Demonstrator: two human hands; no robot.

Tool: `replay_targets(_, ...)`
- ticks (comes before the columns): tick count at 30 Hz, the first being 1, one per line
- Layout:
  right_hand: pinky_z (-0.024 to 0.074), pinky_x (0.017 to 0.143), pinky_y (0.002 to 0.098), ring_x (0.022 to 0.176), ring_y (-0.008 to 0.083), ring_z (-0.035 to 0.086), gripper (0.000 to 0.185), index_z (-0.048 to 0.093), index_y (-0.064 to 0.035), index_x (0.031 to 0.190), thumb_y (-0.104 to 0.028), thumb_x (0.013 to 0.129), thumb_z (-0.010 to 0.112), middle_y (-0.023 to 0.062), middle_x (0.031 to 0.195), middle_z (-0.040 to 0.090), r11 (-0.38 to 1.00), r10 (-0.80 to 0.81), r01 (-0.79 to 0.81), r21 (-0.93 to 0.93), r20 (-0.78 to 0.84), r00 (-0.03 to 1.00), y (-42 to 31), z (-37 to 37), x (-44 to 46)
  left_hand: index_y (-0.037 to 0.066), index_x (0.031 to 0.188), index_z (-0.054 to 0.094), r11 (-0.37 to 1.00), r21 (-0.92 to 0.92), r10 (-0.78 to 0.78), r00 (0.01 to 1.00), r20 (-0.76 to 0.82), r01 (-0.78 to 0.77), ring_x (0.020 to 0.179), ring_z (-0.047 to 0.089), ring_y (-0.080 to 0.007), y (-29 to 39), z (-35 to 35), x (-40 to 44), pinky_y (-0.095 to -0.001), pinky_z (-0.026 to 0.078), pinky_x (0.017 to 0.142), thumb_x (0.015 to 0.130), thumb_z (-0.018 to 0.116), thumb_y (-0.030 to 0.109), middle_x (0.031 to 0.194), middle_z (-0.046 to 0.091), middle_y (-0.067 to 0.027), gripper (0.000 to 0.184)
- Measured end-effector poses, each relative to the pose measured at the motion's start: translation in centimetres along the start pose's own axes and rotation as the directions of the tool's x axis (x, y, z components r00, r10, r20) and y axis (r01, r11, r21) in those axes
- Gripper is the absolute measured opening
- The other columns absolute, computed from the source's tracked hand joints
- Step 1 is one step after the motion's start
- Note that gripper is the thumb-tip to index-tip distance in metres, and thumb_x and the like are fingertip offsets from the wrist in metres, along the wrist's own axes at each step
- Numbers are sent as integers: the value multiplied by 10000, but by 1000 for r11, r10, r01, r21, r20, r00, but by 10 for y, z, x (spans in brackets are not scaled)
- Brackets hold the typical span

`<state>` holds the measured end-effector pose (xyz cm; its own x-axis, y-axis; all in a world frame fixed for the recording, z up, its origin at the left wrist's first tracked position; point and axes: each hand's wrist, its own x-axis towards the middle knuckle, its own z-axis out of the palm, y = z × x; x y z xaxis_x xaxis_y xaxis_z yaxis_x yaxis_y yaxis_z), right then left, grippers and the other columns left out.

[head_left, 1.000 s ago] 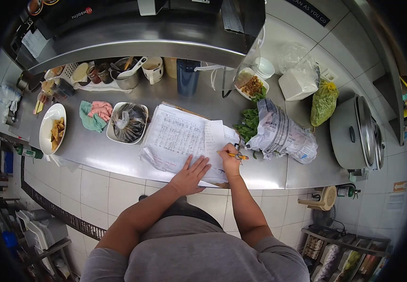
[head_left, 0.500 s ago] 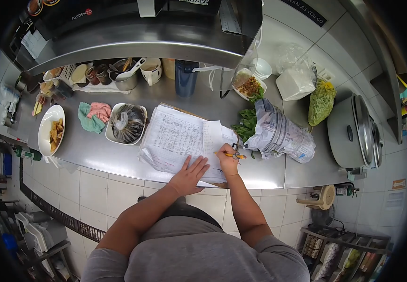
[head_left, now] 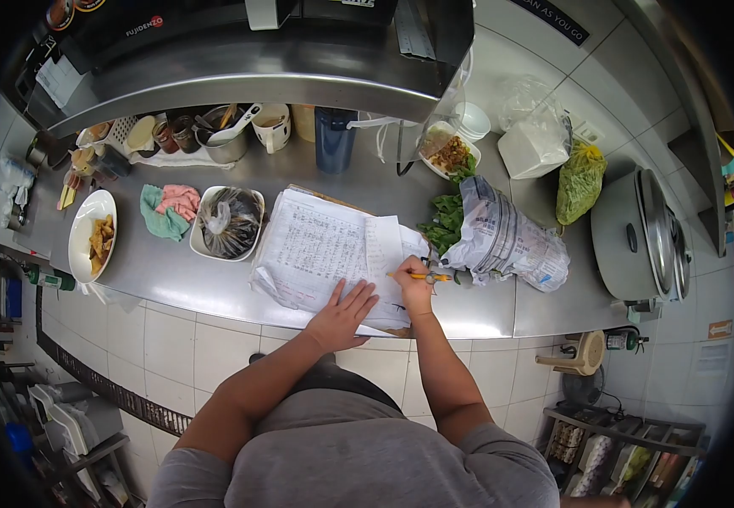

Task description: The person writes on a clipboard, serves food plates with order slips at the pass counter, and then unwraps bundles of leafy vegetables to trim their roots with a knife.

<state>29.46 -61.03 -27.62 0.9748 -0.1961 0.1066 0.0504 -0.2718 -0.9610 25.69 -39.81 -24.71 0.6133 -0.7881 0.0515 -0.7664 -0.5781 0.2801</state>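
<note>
My left hand lies flat with fingers spread on the lower part of a handwritten sheet. In my right hand is an orange pencil, gripped by the fingers, its end pointing right. That hand rests on the right side of the papers, just below a narrow paper slip that overlaps the sheet. Beneath the papers, a brown board edge shows at the top. What the pencil tip touches is hard to make out.
Leafy greens wrapped in newspaper lie right of the papers. On the left are a bowl with a black bag, cloths and an oval dish. A blue tumbler stands behind; a large pot is far right.
My right hand and the pencil have shifted very slightly to the right. My left hand stays in place on the paper.
</note>
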Motion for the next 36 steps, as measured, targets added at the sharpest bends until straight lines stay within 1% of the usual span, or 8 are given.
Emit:
replay_targets(3, 402, 562, 254, 586, 113, 493, 81, 535, -25, 752, -34, 785, 609, -5, 669, 536, 897, 235, -212, 388, -12, 972, -1, -4, 4, 39, 1394, 386, 1000, 5, -3, 1000, -3, 3, 1422, 222, -291, 0, 0, 0, -545, 125, 1147, 717, 693, 510, 1503, 283, -164, 880)
replay_targets(7, 427, 606, 256, 642, 120, 532, 68, 580, -14, 837, -55, 818, 630, 3, 734, 579, 895, 269, -233, 381, -44, 962, -21, -5, 3, 40, 1394, 385, 1000, 0, -5, 1000, -8, 5, 1423, 221, -288, 0, 0, 0, -544, 121, 1147, 719, 692, 505, 1502, 285, -164, 875)
replay_targets(12, 478, 779, 289, 854, 177, 596, 202, 643, -25, 1064, -115, 883, 646, 84, 903, 648, 963, -126, 91, -255, -124, 984, -30, -15, -19, 38, 1421, 346, 1000, 8, -5, 999, 38, 5, 1437, 177, -288, 0, 0, -1, -550, 113, 1148, 751, 656, 514, 1520, 247, -167, 878)
replay_targets(16, 475, 777, 294, 888, 190, 594, 201, 644, -37, 1076, -131, 899, 639, 101, 936, 653, 883, -238, 162, -441, -121, 964, -36, -25, -26, 19, 1436, 312, 1000, -2, -30, 999, 36, 30, 1445, 153, -296, 1, 0, -1, -553, 95, 1148, 754, 653, 524, 1534, 216, -172, 915)
replay_targets(21, 459, 762, 246, 780, 113, 572, 192, 654, -22, 997, -198, 926, 628, 65, 910, 656, 992, 119, -109, 68, -166, 979, -51, -28, -19, -5, 1441, 291, 999, -6, -54, 999, -3, 54, 1445, 149, -306, 1, 0, -3, -556, 77, 1149, 744, 665, 540, 1537, 205, -173, 961)
replay_targets(26, 384, 502, 287, 508, 120, 479, 398, 597, -14, 698, -357, 892, 656, 50, 573, 563, 969, 145, -161, -186, -98, 985, -61, -22, -5, 7, 1444, 282, 995, -53, -89, 996, -4, 89, 1438, 163, -303, -2, -14, -11, -559, 73, 1151, 732, 685, 545, 1513, 242, -159, 979)
replay_targets(32, 465, 569, 414, 592, 333, 601, 444, 621, -4, 749, -434, 855, 645, 178, 655, 630, 815, 105, -93, -572, -13, 994, -72, -3, 6, 50, 1192, 553, 999, 35, 8, 997, -81, -5, 1205, 444, -266, -24, -13, -56, -502, 259, 1095, 777, 674, 380, 1149, 524, -105, 544)
replay_targets(36, 490, 614, 445, 643, 375, 623, 397, 626, 1, 844, -391, 822, 682, 186, 674, 633, 758, 10, 37, -651, 69, 998, -62, 17, -1, 106, 808, 589, 987, -38, 151, 978, -145, -158, 909, 534, -229, -36, -11, -80, -359, 412, 835, 753, 552, 176, 846, 536, -49, 96)
